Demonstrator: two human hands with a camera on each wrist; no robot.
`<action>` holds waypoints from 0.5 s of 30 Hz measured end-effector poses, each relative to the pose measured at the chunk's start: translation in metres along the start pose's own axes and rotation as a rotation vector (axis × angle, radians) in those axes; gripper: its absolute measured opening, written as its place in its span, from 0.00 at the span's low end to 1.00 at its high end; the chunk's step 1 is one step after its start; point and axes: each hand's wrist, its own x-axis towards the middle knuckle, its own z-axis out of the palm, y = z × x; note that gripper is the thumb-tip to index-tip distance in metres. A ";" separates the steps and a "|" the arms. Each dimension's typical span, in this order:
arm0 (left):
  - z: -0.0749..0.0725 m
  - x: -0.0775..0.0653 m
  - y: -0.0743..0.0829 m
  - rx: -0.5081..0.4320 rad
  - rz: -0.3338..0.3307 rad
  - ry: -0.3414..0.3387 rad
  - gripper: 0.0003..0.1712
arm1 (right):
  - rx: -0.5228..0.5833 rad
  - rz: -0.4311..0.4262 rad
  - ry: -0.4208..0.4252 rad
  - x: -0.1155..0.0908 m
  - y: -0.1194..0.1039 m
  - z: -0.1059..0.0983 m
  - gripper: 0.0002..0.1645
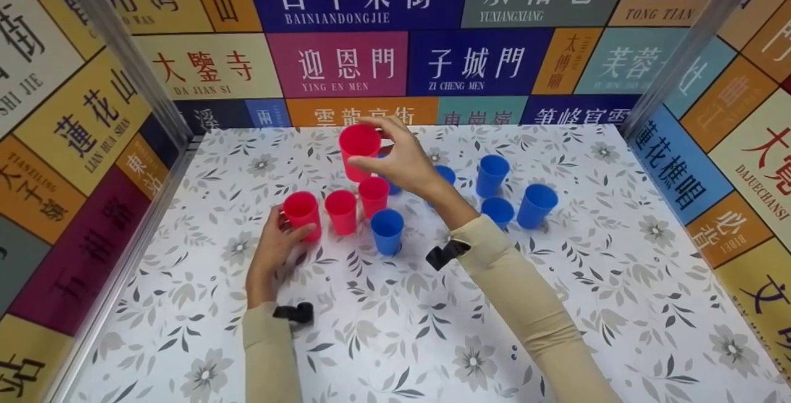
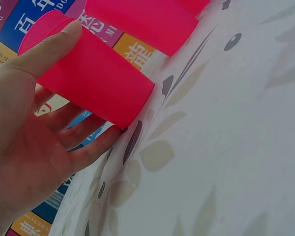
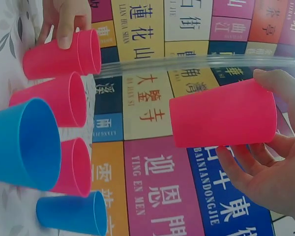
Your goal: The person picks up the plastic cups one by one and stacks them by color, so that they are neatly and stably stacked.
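My right hand [image 1: 405,159] holds a red plastic cup [image 1: 360,146] upright in the air, thumb on one side and fingers on the other. To the left, my left hand [image 1: 275,245] grips a red cup [image 1: 301,220] low at the table; the right wrist view shows a double rim on this cup [image 3: 59,56], as of two nested cups. Beside it two more red cups, a left one [image 1: 341,214] and a right one [image 1: 373,200], stand mouth up. A blue cup [image 1: 387,236] stands nearer to me, just in front of them.
Right of my right hand stand several blue cups, among them a rear one [image 1: 492,175], a low front one [image 1: 497,211] and a right one [image 1: 536,206]. My right hand partly covers another blue cup [image 1: 445,174]. Sign-printed walls [image 1: 346,63] border the flower-patterned table [image 1: 395,329].
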 end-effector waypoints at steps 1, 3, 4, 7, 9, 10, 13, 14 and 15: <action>0.000 0.000 0.000 0.000 0.000 0.001 0.49 | 0.010 0.005 -0.011 0.002 -0.001 0.003 0.41; 0.000 0.001 0.000 0.004 -0.011 0.006 0.50 | 0.027 0.021 -0.029 0.005 -0.002 0.010 0.41; 0.000 0.001 0.000 0.007 -0.019 0.007 0.51 | 0.033 0.029 -0.037 0.007 -0.002 0.013 0.41; 0.001 0.001 -0.001 0.020 -0.029 0.006 0.54 | 0.035 0.053 -0.059 0.011 -0.002 0.023 0.40; 0.001 0.001 -0.001 0.021 -0.015 0.008 0.54 | 0.041 0.062 -0.077 0.014 -0.002 0.030 0.41; 0.001 0.000 -0.001 0.018 -0.005 0.009 0.53 | 0.046 0.065 -0.089 0.015 -0.002 0.034 0.41; 0.002 -0.001 -0.001 0.009 0.020 0.009 0.51 | 0.066 0.083 -0.121 0.020 0.000 0.046 0.41; 0.002 -0.001 -0.001 0.014 0.016 0.014 0.51 | 0.070 0.090 -0.130 0.021 0.000 0.050 0.41; 0.002 -0.001 -0.001 0.017 0.014 0.015 0.51 | 0.071 0.095 -0.136 0.023 0.001 0.054 0.41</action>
